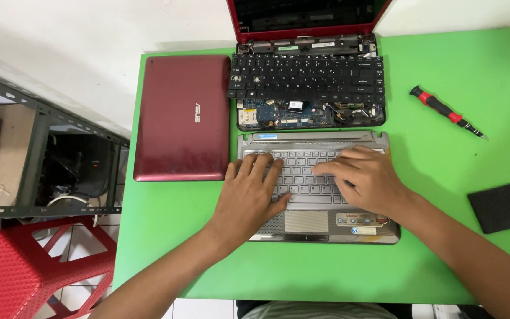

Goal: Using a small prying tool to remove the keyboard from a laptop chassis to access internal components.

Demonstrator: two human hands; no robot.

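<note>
Green table (444, 177), dark red laptop (181, 118), silver keyboard (302, 177)

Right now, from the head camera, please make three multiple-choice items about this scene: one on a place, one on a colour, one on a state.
1. Where does the screwdriver lie?
A. On the green table, to the right of the opened laptop
B. On the closed red laptop
C. Under the left hand

2. What colour is the keyboard that both hands rest on?
A. Black
B. Silver-grey
C. Red

3. In what state is the black keyboard of the opened laptop?
A. Fitted flat in place
B. Missing entirely
C. Lifted away, so the circuit board shows below it

Answers: 1 A, it lies alone on the green surface, right of the red-framed machine. 2 B, the keys beside the right hand are pale grey. 3 C, blue board and cables are exposed along its near edge.
</note>
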